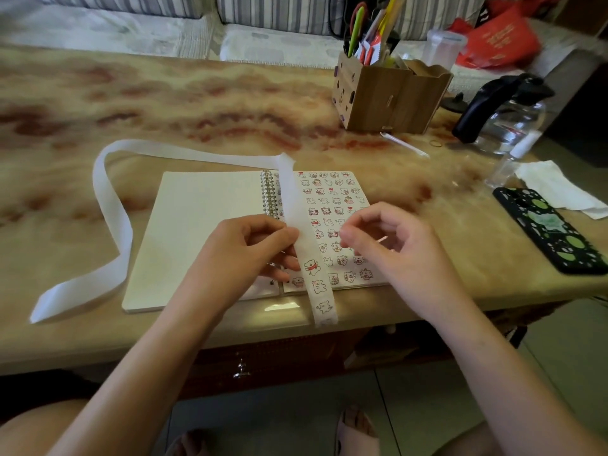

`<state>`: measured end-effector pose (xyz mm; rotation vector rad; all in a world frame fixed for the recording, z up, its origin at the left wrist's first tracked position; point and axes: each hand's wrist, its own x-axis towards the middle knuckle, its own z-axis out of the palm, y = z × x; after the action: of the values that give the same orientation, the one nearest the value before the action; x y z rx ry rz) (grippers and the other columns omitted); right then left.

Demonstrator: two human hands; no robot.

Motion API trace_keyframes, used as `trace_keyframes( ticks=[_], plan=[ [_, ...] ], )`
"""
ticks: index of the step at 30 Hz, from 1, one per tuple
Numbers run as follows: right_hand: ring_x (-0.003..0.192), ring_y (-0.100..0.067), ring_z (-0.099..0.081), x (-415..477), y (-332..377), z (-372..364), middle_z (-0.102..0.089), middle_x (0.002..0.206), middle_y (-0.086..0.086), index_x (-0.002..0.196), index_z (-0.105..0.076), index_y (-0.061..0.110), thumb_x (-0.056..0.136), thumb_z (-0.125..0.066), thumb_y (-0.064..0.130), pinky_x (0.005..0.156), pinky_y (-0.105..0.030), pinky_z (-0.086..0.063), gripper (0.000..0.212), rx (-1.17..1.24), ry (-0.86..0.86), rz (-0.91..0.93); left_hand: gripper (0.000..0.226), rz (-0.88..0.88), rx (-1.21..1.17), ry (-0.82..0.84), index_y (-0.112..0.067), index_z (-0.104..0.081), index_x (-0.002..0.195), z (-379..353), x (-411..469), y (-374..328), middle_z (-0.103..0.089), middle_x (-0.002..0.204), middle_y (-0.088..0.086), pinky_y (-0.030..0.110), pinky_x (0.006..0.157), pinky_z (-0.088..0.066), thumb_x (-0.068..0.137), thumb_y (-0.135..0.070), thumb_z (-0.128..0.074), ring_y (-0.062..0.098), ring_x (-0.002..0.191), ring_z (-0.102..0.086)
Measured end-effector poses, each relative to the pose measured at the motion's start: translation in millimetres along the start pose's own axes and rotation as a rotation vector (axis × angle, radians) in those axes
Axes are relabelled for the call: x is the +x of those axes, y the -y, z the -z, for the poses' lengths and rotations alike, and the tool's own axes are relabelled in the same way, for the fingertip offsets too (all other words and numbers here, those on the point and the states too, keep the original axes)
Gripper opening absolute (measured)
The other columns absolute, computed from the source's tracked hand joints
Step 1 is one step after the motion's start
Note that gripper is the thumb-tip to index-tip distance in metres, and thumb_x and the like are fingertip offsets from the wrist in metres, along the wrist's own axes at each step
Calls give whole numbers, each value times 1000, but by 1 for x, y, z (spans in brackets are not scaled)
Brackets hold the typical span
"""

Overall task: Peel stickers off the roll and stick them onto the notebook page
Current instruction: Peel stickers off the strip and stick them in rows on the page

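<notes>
An open spiral notebook (204,232) lies at the table's front edge. Its right page (335,199) carries several rows of small cartoon stickers. A long white sticker strip (296,205) runs down over that page and hangs past the table edge, with a few stickers left on its lower end. Its bare backing (108,205) loops away to the left. My left hand (250,248) pinches the strip from the left at mid-page. My right hand (391,238) hovers over the right page with curled fingers, thumb and forefinger pinched together; what they hold is too small to tell.
A wooden pen holder (388,93) stands at the back right, a glass kettle (506,116) with a black handle beside it. A phone (552,228) in a black and green case and a white tissue (559,189) lie at the right edge. A rubber band (437,143) lies near the kettle.
</notes>
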<state>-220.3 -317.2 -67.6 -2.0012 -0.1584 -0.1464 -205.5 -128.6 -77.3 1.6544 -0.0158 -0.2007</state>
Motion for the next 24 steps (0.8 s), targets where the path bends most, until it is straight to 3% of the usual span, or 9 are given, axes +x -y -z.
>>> trace_keyframes(
  ticks=[11, 15, 18, 24],
  plan=[
    [75, -10, -66, -6, 0, -16, -71, 79, 5, 83, -71, 20, 76, -76, 11, 67, -30, -57, 13, 96, 77, -1, 19, -41, -45, -13, -3, -69, 87, -4, -1, -3, -71, 73, 11, 18, 55, -54, 90, -19, -59, 14, 62, -68],
    [75, -10, -68, -5, 0, -14, -73, 80, 1, 83, -72, 17, 77, -76, 8, 61, -18, -52, 12, 140, 51, -4, 25, -17, -32, 61, -1, -70, 86, -5, -3, -4, -72, 75, 12, 21, 60, -57, 88, -24, -59, 14, 65, -70],
    [76, -14, -69, -5, 0, -14, -73, 81, -1, 84, -73, 16, 78, -75, 8, 62, -17, -52, 11, 134, 41, 10, 12, -9, 0, 98, -4, -70, 83, -7, -4, -4, -73, 73, 8, 20, 61, -57, 84, -15, -65, 12, 65, -70],
    [72, -8, -67, -5, -1, -15, -73, 79, 2, 82, -73, 16, 78, -75, 8, 61, -13, -49, 9, 101, 27, 29, 11, -7, -6, 102, -4, -71, 85, -6, -3, -3, -74, 78, 11, 29, 69, -60, 82, -13, -67, 16, 71, -71]
  ],
)
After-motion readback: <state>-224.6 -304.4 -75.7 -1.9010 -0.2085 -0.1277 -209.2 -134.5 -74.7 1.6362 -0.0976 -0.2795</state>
